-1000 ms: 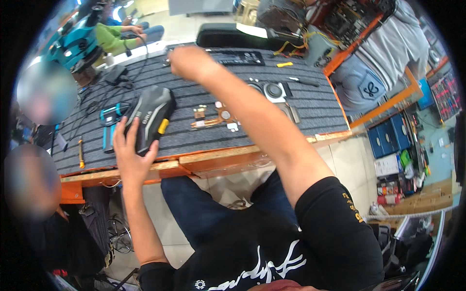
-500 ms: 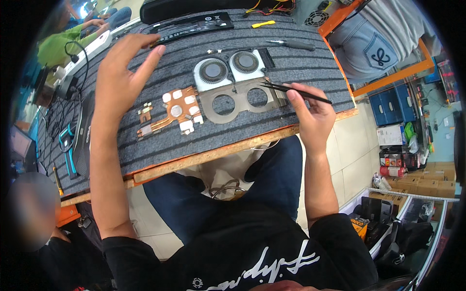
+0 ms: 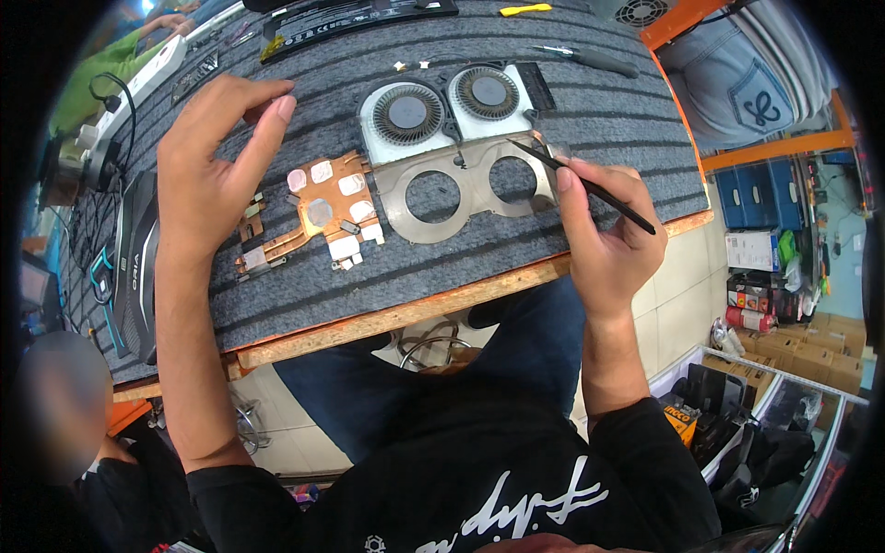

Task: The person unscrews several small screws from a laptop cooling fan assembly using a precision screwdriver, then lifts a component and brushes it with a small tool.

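My left hand (image 3: pixel 217 152) hovers over the mat, left of the copper heat sink (image 3: pixel 320 212), thumb and forefinger apart with nothing seen between them. In my right hand (image 3: pixel 613 235) is a pair of black tweezers (image 3: pixel 590 184). Their tips are over the edge where a silver metal plate (image 3: pixel 396 198) with two round holes meets the twin cooling fans (image 3: pixel 406 111); I cannot tell whether they touch. Several pale pads sit on the heat sink. Two tiny white pieces (image 3: pixel 399 65) lie beyond the fans.
A black flat battery (image 3: pixel 359 20), a yellow pry tool (image 3: pixel 525 10) and a dark-handled pointed tool (image 3: pixel 599 61) lie at the back. A white power strip (image 3: pixel 147 78) with cables lines the left. The table's wooden front edge (image 3: pixel 406 321) is near my legs. Another person stands at the right.
The whole view has shifted. My left hand has drawn back from the battery, and its fingertips are closer together. The tweezers stay by the fans and plate, now at a steeper angle.
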